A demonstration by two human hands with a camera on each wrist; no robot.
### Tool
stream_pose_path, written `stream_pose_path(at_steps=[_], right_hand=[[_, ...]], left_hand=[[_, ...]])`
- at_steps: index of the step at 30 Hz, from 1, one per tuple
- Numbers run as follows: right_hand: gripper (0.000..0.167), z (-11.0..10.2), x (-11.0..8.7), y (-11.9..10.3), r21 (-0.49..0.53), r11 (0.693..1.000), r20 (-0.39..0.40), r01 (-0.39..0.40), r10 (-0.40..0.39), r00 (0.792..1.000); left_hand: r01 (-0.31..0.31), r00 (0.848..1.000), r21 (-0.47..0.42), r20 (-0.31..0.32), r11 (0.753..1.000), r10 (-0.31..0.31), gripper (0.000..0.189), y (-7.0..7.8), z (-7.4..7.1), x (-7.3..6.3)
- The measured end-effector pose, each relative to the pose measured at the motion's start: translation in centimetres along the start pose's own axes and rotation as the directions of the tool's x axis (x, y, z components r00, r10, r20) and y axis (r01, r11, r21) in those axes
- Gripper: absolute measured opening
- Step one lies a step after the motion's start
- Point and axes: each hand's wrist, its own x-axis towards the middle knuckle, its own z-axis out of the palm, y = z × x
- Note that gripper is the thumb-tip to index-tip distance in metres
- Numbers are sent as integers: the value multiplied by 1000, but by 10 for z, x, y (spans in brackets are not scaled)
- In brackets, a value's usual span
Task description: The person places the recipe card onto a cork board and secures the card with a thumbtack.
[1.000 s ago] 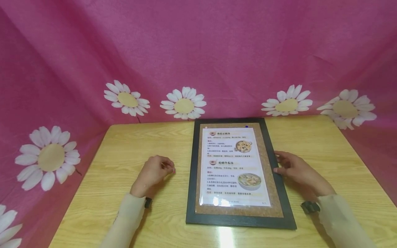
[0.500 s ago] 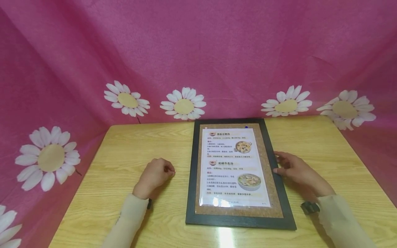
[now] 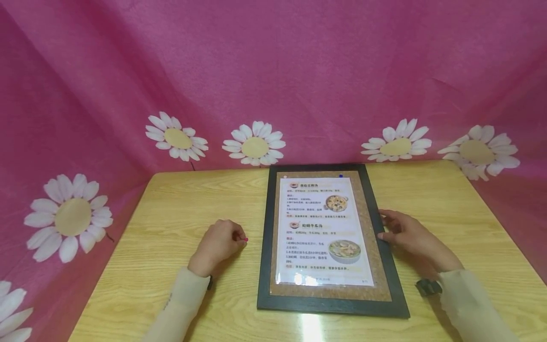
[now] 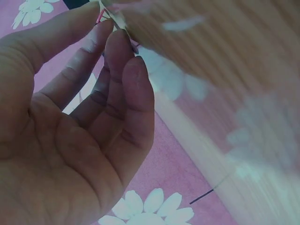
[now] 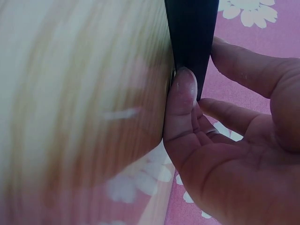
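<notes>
A dark-framed cork board [image 3: 333,303] lies flat on the wooden table, bearing a printed recipe sheet [image 3: 307,247] in a glossy cover. A blue pushpin [image 3: 341,176] is at the sheet's top right, a pale one [image 3: 285,176] at its top left. To the left of the board, my left hand [image 3: 218,244] pinches a small pink item between thumb and index fingertips, seemingly a pushpin [image 4: 101,16], partly hidden by the fingers. My right hand [image 3: 410,240] touches the board's right edge. In the right wrist view its fingertips [image 5: 183,91] rest against the dark frame [image 5: 192,42].
Wooden table surface [image 3: 141,247] extends on both sides of the board. A pink cloth [image 3: 273,71] with large daisies surrounds the table at the back and sides. The board's far edge is near the table's back edge.
My left hand has shifted slightly right towards the board, and a pink tip now shows at its fingertips in the head view. The right hand and the board stay in place.
</notes>
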Motion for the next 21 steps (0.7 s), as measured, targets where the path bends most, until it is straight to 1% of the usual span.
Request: stream_pose_path(at_steps=[3,8,13,16,21], right_hand=[[78,0,-1,-1,7,1000,2,3,-3,1000],[77,-1,-1,-2,8,1000,3,1,-1,1000],[76,-1,-1,-1,-6,1000,2,2,-2,1000],[76,-1,-1,-1,-10,1000,1,7,-7,1000],[76,-1,-1,-1,-12,1000,-3,8,-8,1000]], left_hand=[[-3,1000,-6,9,1000,4,15,2,2,0],[-18,1000,13,-3,1000,18,17,5,2,1],[-8,1000,14,5,1000,8,15,7,5,3],[-20,1000,18,10,1000,20,12,8,8,4],[-44,999,22,12,999,43,14,8,10,5]])
